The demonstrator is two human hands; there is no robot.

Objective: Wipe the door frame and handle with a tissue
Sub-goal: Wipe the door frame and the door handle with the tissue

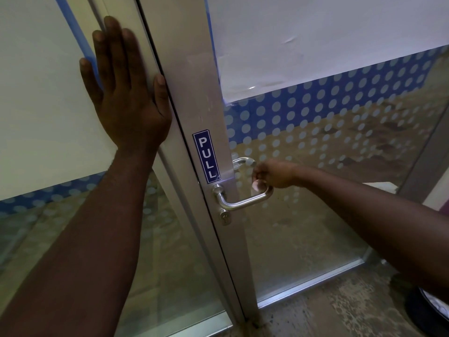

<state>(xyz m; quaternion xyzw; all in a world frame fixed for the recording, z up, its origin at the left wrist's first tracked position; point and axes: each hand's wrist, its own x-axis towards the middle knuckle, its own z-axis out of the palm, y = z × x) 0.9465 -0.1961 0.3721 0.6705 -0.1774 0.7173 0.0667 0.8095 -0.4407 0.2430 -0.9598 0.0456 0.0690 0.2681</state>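
A silver aluminium door frame [194, 76] runs down the middle of the view, with a blue PULL sticker [207, 156] on it. Below the sticker a steel U-shaped handle [239, 203] sticks out above a keyhole [224, 217]. My right hand [273, 173] is closed around the handle's far bend. No tissue shows in that hand. My left hand [124, 86] lies flat with fingers spread on the fixed panel and frame edge to the left of the door gap.
Glass panels with a blue dotted film [315, 110] and white paper [315, 32] flank the frame. The floor [328, 312] is mottled brown. A dark round bin [427, 310] sits at the lower right edge.
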